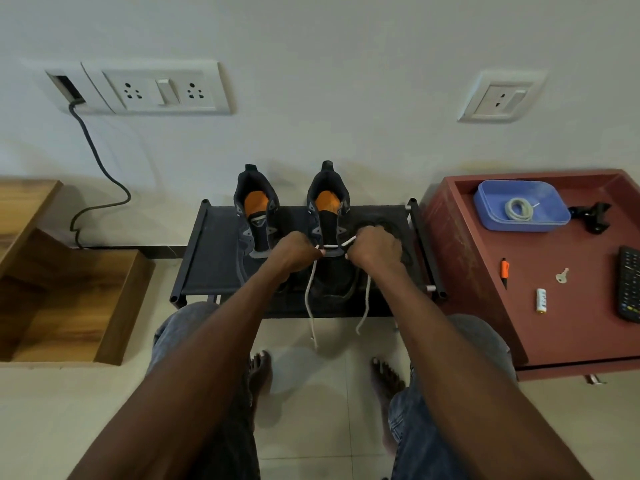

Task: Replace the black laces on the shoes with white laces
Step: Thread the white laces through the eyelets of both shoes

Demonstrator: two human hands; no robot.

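Sitting low before a black rack, with both shoes parked on its top shelf, toes toward the sitter, presumably so the eyelets are facing up and within easy reach of both arms. Working on the right-hand shoe: a white lace lying across its lowest eyelets as a short bar, both tails hanging down over the rack's front edge toward the floor. Left hand pinching the lace just at the left eyelet, fingers curled round it; right hand gripping the other side, a short white stretch poking up past the knuckles. Holding both sides at once, probably to even out the two tails before crossing to the next row.

Left-hand shoe sitting just beside, tongue bare, no lace visible on it, apparently waiting its turn. Second white lace resting coiled in a blue tray on the red table to the right, kept apart yet close. Dark loops, likely the removed black laces, lying on the shelf behind the right hand, though hard to tell for sure against black fabric.
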